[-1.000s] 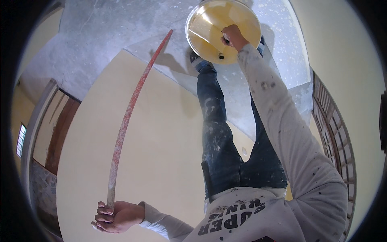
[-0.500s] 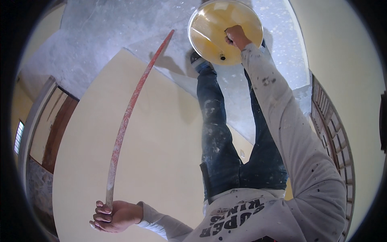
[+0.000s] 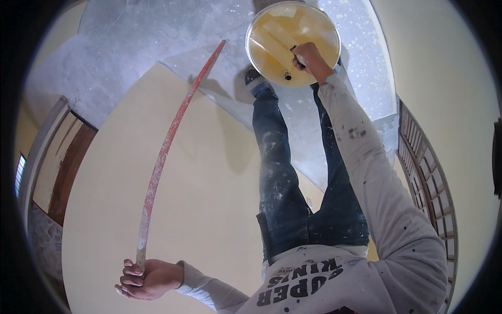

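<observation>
My left hand (image 3: 149, 278) is closed around the pale lower end of a long red pole (image 3: 166, 149), worn and flecked with white. The pole reaches toward the top of the view and looks bowed through the lens. My right arm is stretched out over a round, glossy yellow drum-like top (image 3: 272, 39) with a pale rim. My right hand (image 3: 312, 56) is closed above its right half, with a small dark part showing at the fingers. What that part is, I cannot make out. A short dark cap or outlet (image 3: 288, 76) shows near the rim closest to me.
My paint-spotted legs (image 3: 274, 157) and a dark shoe (image 3: 256, 81) are below the round top. Grey, white-spotted floor (image 3: 130, 36) spreads at the far side. A broad cream wall surface (image 3: 198, 199) fills the middle left; a brown door (image 3: 68, 170) and slatted woodwork (image 3: 426, 167) flank it.
My right hand has shifted slightly toward me and a little right over the round top. The whole view has drifted slightly. My left hand keeps its hold on the pole.
</observation>
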Motion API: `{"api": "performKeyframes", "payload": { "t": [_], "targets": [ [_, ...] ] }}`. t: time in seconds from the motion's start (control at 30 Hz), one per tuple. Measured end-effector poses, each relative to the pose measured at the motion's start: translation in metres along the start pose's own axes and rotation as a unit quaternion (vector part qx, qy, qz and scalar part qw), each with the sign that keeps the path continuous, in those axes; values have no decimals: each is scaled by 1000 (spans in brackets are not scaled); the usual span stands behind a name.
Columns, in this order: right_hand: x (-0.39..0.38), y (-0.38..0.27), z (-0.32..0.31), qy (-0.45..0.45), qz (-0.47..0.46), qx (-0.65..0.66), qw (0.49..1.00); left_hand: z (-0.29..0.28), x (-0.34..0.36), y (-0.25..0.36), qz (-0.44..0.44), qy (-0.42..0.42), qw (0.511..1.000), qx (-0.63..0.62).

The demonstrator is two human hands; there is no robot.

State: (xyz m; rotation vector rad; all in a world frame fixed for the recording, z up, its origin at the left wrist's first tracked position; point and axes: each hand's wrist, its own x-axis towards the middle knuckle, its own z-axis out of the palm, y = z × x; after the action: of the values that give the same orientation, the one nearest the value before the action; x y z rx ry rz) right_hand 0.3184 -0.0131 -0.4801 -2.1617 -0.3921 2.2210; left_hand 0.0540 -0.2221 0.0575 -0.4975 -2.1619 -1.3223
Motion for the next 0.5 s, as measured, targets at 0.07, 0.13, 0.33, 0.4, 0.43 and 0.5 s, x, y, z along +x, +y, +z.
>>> {"api": "performKeyframes", "payload": {
  "t": [0.07,0.13,0.33,0.4,0.43,0.5],
  "targets": [
    [44,-2,-7,-10,19,88,996,11,4,10,4,3,1000,-5],
    [99,8,-41,41,6,163,986,33,4,7,0,-10,1000,-20],
    [-61,2,-26,6,-18,-66,998,2,5,8,-7,4,1000,-2],
    [-109,-11,-28,-16,8,-88,996,1,8,6,-3,-1,1000,-3],
    [-117,-13,-31,-27,23,-94,995,6,9,7,1,-8,1000,-6],
    [-99,-16,-16,-4,34,-84,996,9,11,13,11,-10,1000,-5]
  ]
}}
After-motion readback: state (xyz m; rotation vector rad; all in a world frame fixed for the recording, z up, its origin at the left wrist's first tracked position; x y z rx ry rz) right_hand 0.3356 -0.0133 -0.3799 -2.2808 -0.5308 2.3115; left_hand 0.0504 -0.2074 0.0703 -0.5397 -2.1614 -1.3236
